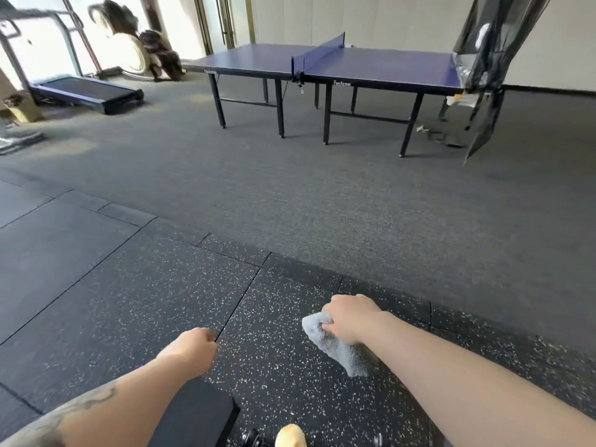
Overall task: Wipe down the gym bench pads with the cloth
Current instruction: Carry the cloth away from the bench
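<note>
Your right hand (350, 317) grips the cloth (338, 345); left hand (193, 348) seems fisted, empty. Bring cloth flat onto the bench pad (200, 411).

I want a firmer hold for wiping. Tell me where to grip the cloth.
Grip the bunched upper end of the cloth, where the right hand already clutches it from above. The rest hangs loose below, free to wipe the bench pad.

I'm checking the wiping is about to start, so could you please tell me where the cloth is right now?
In the head view, the grey cloth is at lower right, gripped in the right hand above the speckled floor mat.
</note>
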